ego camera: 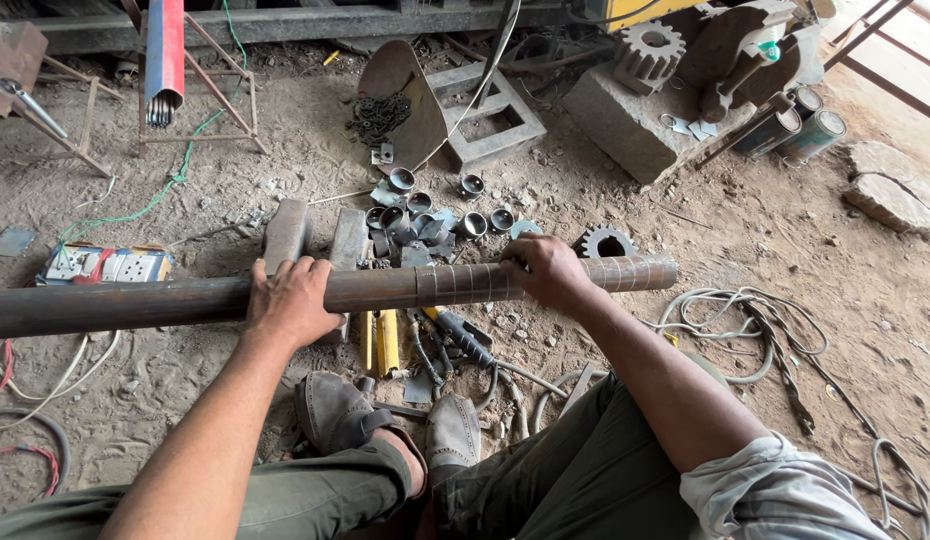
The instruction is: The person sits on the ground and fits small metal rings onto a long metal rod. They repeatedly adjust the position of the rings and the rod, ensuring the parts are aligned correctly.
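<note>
Across mid-frame, you steady a long steel pipe: left hand clasped over it, right hand gripping (apparently) its scored end, cut rings beyond.

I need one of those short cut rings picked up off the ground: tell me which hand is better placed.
Right, probably. The right hand grips the pipe just below the cluster of short rings. The left hand holds the pipe farther away, beside the hammer head.
</note>
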A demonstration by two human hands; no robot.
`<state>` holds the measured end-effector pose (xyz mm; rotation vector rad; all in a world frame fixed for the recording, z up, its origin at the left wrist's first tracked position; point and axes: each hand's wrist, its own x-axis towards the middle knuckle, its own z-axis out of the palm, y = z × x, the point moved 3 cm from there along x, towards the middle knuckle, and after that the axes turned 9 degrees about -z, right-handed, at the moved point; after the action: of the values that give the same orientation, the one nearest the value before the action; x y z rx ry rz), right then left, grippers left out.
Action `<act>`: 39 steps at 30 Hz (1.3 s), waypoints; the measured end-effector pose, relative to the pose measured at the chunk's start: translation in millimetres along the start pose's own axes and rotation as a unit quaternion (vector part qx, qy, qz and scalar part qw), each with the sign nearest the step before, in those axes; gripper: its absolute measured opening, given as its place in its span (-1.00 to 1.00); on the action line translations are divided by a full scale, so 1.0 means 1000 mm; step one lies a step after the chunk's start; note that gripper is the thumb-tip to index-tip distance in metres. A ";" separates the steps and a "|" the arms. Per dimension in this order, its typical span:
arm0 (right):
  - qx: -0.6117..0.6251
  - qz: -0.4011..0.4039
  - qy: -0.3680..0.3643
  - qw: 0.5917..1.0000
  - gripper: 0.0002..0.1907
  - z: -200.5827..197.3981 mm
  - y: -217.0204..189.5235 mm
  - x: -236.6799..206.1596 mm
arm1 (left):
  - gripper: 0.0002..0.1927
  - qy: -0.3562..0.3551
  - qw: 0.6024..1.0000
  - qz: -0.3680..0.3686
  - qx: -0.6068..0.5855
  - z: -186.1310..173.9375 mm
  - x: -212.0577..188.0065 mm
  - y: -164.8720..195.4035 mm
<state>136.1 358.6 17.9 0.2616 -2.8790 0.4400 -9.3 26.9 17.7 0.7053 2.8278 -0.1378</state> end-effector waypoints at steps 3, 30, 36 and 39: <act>0.031 0.036 0.013 0.999 -0.85 -0.004 0.002 0.002 | -0.02 0.011 1.000 0.003 0.001 0.000 0.000 0.000; 0.038 -0.112 -0.034 0.992 -0.87 0.020 -0.026 0.040 | -0.04 0.014 1.000 0.005 -0.023 0.013 0.006 -0.002; 0.022 -0.037 -0.043 0.998 -0.84 0.018 -0.023 0.046 | -0.06 0.010 0.999 0.000 -0.031 0.015 0.006 -0.001; 0.058 -0.129 -0.023 0.990 -0.85 0.023 -0.037 0.048 | -0.05 0.009 0.999 -0.002 -0.037 0.016 0.005 0.000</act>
<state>93.1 309.6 18.5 0.6619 -2.8126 0.5592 -10.6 26.6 0.8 0.6897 2.8350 -0.0281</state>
